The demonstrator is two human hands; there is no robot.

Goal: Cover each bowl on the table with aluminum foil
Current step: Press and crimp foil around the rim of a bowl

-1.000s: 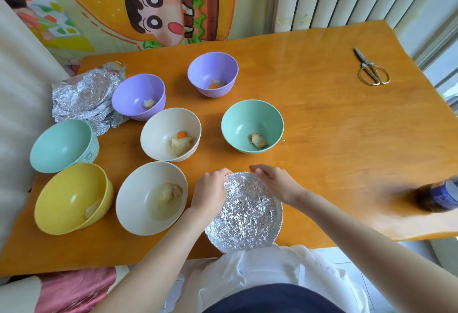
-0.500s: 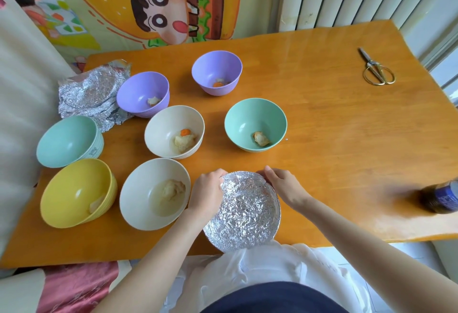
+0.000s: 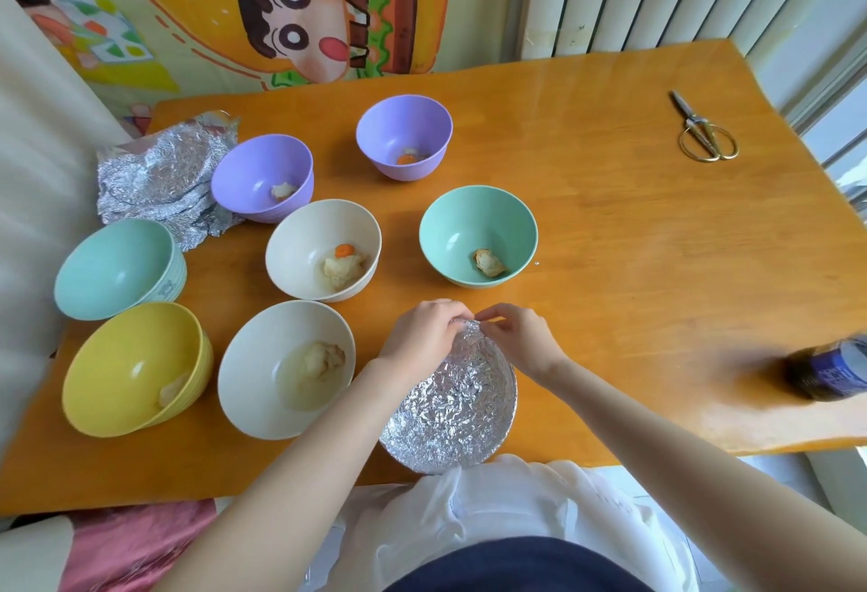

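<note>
A bowl wrapped in crinkled aluminum foil [image 3: 452, 408] sits at the near edge of the wooden table [image 3: 633, 263]. My left hand [image 3: 422, 338] curls over the foil at the bowl's far left rim. My right hand [image 3: 518, 333] pinches the foil at the far rim beside it. Several uncovered bowls stand to the left and behind: a white bowl [image 3: 286, 371], a yellow bowl [image 3: 133, 368], a pale blue bowl [image 3: 117, 270], another white bowl [image 3: 323, 249], a green bowl [image 3: 478, 237] and two purple bowls [image 3: 262, 178] [image 3: 404, 136]. Most hold bits of food.
A pile of crumpled foil sheets [image 3: 159, 178] lies at the far left behind the bowls. Gold-handled scissors [image 3: 703, 136] lie at the far right. A dark bottle with a blue label [image 3: 830, 373] lies at the right edge.
My right hand has slid left along the far rim toward my left hand and now pinches the foil there. The left hand has stayed on the rim.
</note>
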